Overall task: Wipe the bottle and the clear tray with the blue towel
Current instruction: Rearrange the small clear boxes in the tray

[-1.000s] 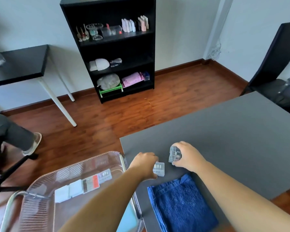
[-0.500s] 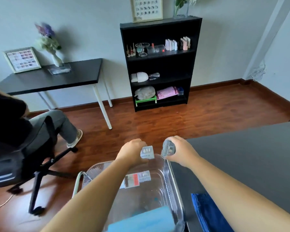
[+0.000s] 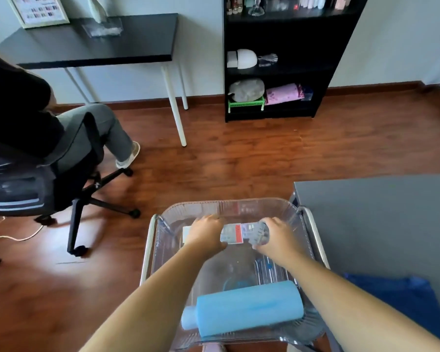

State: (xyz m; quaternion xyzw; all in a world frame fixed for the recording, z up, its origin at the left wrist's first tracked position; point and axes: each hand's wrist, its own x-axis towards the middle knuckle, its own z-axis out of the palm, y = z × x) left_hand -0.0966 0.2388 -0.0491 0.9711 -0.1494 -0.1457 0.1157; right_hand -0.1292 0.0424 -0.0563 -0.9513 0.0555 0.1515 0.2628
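The clear tray [image 3: 294, 209] sits on a metal-framed cart left of the grey table [image 3: 379, 212]. A light blue bottle [image 3: 247, 307] lies on its side in the tray's near end. The dark blue towel [image 3: 401, 298] lies on the table's near edge, right of the tray. Both hands are low in the tray's far half. My left hand [image 3: 205, 233] has its fingers curled down around a small clear box that is mostly hidden. My right hand [image 3: 277, 238] grips another small clear box [image 3: 259, 233].
Small clear boxes, one with a red label [image 3: 235, 233], lie in the tray between my hands. A person sits in a black office chair [image 3: 36, 184] at the left. A black shelf unit [image 3: 277, 59] and a black desk [image 3: 94, 44] stand by the far wall.
Both hands carried the small boxes from the grey table leftward and down into the clear tray. The view swung left, bringing the blue bottle into sight.
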